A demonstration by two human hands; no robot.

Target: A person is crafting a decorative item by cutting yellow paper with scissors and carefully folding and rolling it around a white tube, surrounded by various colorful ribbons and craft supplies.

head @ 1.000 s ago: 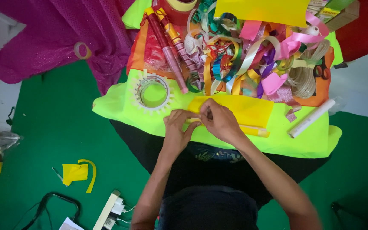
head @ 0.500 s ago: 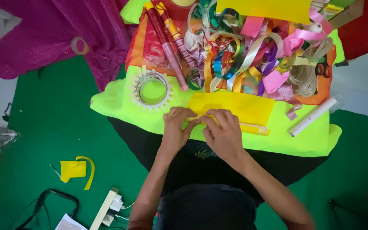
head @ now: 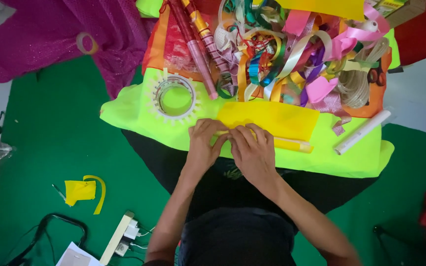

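**Both hands pinch near edge of yellow sheet**

Far left: magenta cloth (head: 50,34) bunched over green floor (head: 50,128). Lower left on the floor: yellow scrap (head: 81,190), power strip (head: 119,235) with plugs and a black cable.

Neon-green board (head: 139,111) serves as the bench. On its left part lies a tape roll (head: 175,96) with short tape tabs stuck around its rim.

Left hand (head: 204,143): forearm comes up from bottom centre, wrist straight, palm down, fingers curled, fingertips pressing on the left near edge of the yellow sheet (head: 272,118). Closed in a pinch on the sheet.

Right hand (head: 253,150): touching the left hand, palm down, knuckles raised, fingers bent onto the same edge; forearm runs off toward lower right. Also gripping the sheet edge.

The sheet lies flat on the board, stretching right of the hands; a yellow stick (head: 292,144) lies along its near edge.

Behind: pile of mixed ribbons (head: 292,54), long wrapped rolls (head: 195,44). Right: white tube (head: 363,132) lying slanted on the board.
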